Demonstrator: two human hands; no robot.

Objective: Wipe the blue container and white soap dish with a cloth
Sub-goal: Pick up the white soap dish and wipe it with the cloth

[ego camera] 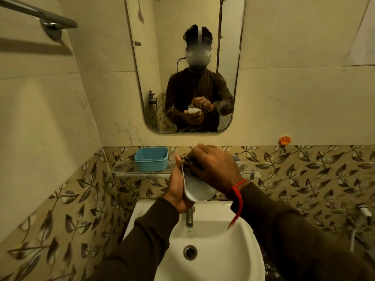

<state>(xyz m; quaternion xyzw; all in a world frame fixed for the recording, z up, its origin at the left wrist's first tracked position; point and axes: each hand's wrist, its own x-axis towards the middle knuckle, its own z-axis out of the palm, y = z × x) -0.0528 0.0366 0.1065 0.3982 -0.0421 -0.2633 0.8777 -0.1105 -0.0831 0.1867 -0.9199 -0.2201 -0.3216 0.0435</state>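
Left hand (178, 191) clamped on white soap dish (197, 190), held tilted on edge above sink (239, 250); right hand (213, 165) pinching dark cloth (187, 165) against its upper end. Blue container (151, 159) upright on glass shelf (125, 171), up-left of both grips, nearer the left

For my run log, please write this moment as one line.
left hand: holds soap dish over sink | right hand: presses cloth on dish | blue container: on shelf

shelf (142, 173): blue container (151, 161) filled left part, hands blocked middle | open strip of shelf showed left of container | tap (189, 218) stood under held dish | sink (205, 250) basin lay open below | mirror (185, 63) backed the wall above
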